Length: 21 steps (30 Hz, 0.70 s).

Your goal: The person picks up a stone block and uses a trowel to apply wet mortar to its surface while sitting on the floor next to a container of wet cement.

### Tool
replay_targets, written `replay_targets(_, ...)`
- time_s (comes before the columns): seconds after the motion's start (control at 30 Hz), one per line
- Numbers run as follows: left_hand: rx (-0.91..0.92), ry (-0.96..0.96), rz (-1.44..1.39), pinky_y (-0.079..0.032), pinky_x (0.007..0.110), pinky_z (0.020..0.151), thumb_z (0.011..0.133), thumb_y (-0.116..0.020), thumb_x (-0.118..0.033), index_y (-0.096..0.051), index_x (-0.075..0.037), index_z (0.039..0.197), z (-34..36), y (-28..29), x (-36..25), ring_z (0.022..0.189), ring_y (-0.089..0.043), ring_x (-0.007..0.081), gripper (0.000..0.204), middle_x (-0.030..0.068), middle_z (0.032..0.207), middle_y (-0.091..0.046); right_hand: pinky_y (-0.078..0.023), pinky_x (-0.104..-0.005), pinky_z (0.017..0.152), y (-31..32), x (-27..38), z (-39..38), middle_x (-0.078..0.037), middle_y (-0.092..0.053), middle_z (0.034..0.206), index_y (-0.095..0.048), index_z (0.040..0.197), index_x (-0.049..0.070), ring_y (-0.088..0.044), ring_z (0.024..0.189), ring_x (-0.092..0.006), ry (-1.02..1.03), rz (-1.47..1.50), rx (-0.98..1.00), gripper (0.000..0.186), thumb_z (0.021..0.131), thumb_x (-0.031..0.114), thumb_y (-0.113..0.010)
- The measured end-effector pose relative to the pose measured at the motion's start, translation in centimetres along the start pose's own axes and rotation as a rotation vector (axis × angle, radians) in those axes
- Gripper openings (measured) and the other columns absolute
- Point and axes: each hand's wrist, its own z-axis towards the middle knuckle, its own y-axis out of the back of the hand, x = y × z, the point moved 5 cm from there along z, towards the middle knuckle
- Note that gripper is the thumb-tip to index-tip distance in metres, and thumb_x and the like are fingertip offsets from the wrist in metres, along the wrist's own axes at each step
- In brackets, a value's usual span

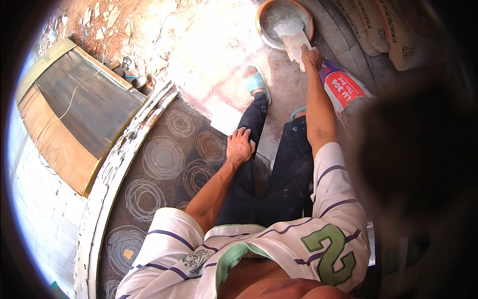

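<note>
My right hand [311,58] reaches forward and is closed on a pale, flat scoop-like tool [295,46]; its exact kind I cannot make out. The tool's far end lies over a round basin [260,22] with an orange-brown rim. Whitish, foamy-looking wet stuff shows at that end, above the grey liquid in the basin. My left hand [241,146] rests flat on my left knee, over the dark trousers, holding nothing, its fingers stretched out.
A purple, red and white bag [343,87] lies right of my right forearm, with stacked paper sacks [363,25] behind it. At left, a dark-faced wooden panel [84,82] stands beyond a rough white ledge [117,159]. Broken tile bits [112,17] litter the ground at far left.
</note>
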Motion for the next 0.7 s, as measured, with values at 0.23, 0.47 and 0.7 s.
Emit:
replay_targets(0.23, 0.003, 0.014, 0.016, -0.036, 0.047, 0.104, 0.083, -0.055, -0.026, -0.053, -0.004, 0.13, 0.0, -0.7, 0.3, 0.129, -0.042, 0.0306, 0.051, 0.0125, 0.136, -0.049, -0.044, -0.0451, 0.099, 2.0, 4.8, -1.4, -0.015, -0.06, 0.127, -0.06, 0.124, 0.012, -0.056, 0.12, -0.0333, 0.107, -0.11, 0.058, 0.058, 0.084, 0.053, -0.064)
replay_targets(0.47, 0.02, 0.06, 0.019, -0.036, 0.049, 0.105, 0.084, -0.055, -0.028, -0.053, -0.006, 0.13, 0.0, -1.7, 0.2, 0.128, -0.043, 0.0304, 0.051, 0.012, 0.135, -0.05, -0.046, -0.0443, 0.097, 4.7, 3.7, -1.8, -0.015, -0.062, 0.123, -0.063, 0.118, 0.011, -0.059, 0.115, -0.0328, 0.137, -0.122, 0.034, 0.054, 0.083, 0.051, -0.065)
replay_targets(0.7, 0.034, 0.043, 0.057, -0.037, 0.05, 0.103, 0.084, -0.055, -0.027, -0.053, -0.005, 0.129, -0.2, -2.2, -1.4, 0.127, -0.044, 0.0317, 0.05, 0.013, 0.132, -0.051, -0.047, -0.0463, 0.089, 14.5, -4.0, -9.4, -0.022, -0.064, 0.112, -0.063, 0.113, 0.001, -0.06, 0.105, -0.041, 0.305, 0.152, -0.035, 0.065, 0.079, 0.057, -0.068)
